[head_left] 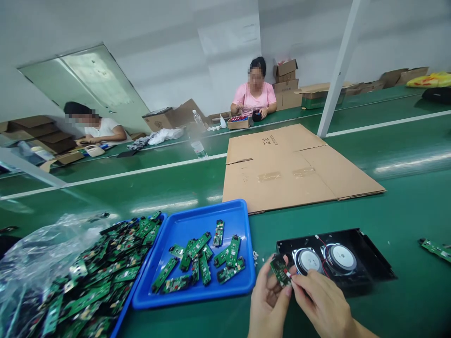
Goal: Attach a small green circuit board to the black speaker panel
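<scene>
My left hand (pixel 268 303) grips a small green circuit board (pixel 279 269), tilted up above the table. The fingertips of my right hand (pixel 324 300) are pinched at the board's right edge, on a small white connector (pixel 288 274). Just behind both hands lies a black speaker housing (pixel 371 263) with two round speakers, one on the left (pixel 307 261) and one on the right (pixel 341 257). Thin red and black wires run beside the right speaker, and a white plug (pixel 317 237) shows at the housing's upper edge. My right hand covers part of the housing's front.
A blue tray (pixel 248 244) holds several circuit boards. Left of it, a heap of boards (pixel 95 291) lies beside clear plastic wrap (pixel 45 253). Flattened cardboard (pixel 282 164) lies behind, and another board (pixel 435 249) at far right. Two people sit across the green benches.
</scene>
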Action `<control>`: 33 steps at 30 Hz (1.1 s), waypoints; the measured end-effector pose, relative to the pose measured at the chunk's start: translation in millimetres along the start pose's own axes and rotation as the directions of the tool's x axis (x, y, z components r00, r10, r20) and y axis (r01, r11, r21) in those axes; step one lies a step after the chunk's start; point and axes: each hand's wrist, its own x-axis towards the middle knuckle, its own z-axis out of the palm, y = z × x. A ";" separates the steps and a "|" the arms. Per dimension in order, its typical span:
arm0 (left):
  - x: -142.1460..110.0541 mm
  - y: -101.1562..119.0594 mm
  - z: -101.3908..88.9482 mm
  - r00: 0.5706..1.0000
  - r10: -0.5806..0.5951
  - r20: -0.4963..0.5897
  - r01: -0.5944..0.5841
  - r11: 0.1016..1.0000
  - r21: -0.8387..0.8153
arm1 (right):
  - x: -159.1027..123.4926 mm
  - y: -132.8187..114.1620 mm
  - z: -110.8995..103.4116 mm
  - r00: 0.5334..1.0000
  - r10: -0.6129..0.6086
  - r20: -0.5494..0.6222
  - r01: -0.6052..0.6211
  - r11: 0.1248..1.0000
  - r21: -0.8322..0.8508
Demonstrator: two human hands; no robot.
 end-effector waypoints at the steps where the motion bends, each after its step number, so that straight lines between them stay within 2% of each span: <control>1: 0.3 1.9 0.3 1.000 0.004 0.013 -0.005 0.999 0.042 | 0.2 0.2 -0.2 1.000 -0.005 0.006 0.005 1.000 -0.013; 5: 0.3 6.8 1.3 0.998 0.021 0.059 -0.026 0.996 0.088 | 5.6 -2.1 -2.0 1.000 0.005 0.021 -0.004 0.999 -0.050; 10: 1.6 5.7 -3.6 0.994 0.054 0.094 -0.068 0.984 0.162 | 9.9 -4.9 -3.8 1.000 0.000 -0.023 0.000 1.000 -0.015; 16: 6.3 2.9 -18.1 0.969 0.177 0.171 -0.231 0.895 0.381 | 16.3 -5.7 -5.7 1.000 -0.014 -0.022 0.013 1.000 -0.023; 20: 6.6 7.2 -22.8 0.968 0.158 0.195 -0.229 0.876 0.424 | 18.9 -5.3 -5.9 0.999 -0.035 -0.035 0.035 0.999 0.006; 24: 7.2 15.8 -19.2 0.958 0.163 0.236 -0.258 0.848 0.463 | 18.0 -4.6 -0.9 0.999 -0.030 -0.032 0.032 0.998 0.047; 26: 11.1 18.9 -18.0 0.958 0.140 0.249 -0.242 0.861 0.447 | 22.0 -5.8 -0.1 0.999 -0.015 -0.039 0.017 0.998 0.064; 30: 23.2 25.0 -23.4 0.957 0.003 0.289 -0.136 0.887 0.442 | 39.6 -4.1 -16.8 0.999 0.002 0.045 -0.011 0.980 0.199; 33: 23.7 34.0 -30.9 0.976 0.016 0.219 -0.120 0.875 0.469 | 46.9 15.9 -43.4 0.991 0.108 0.083 -0.119 0.981 0.151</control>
